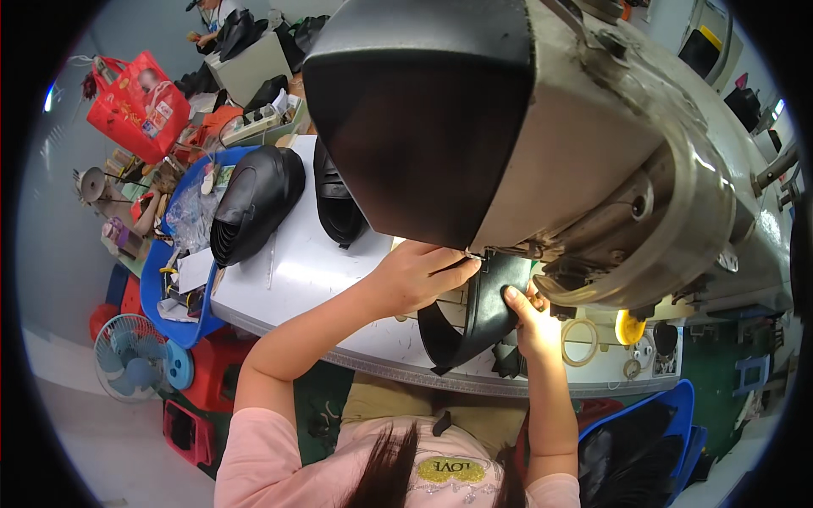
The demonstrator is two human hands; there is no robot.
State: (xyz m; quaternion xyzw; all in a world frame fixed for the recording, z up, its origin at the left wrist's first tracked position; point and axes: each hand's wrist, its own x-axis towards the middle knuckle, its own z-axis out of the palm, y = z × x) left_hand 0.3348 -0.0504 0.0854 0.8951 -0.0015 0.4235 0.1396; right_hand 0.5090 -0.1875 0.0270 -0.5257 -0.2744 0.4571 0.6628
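A black leather piece (485, 315), curved into a band with a loop hanging toward me, lies under the head of a large industrial sewing machine (584, 161). My right hand (533, 322) grips its right edge, thumb on top and fingers partly hidden. Close by the machine's needle area, my left hand (425, 275) is closed in a pinch at the leather's far left edge. Something small and pale shows at its fingertips, too small to name. The machine's head hides the stitching spot in part.
Two stacks of curved black leather parts (258, 199) stand left on the white table (296, 288). Blue bins (152, 284) of odds and ends, a fan (129, 356) and a red bag (140, 106) are farther left. A yellow spool (629, 327) sits right; a blue crate (684, 406) holds black pieces.
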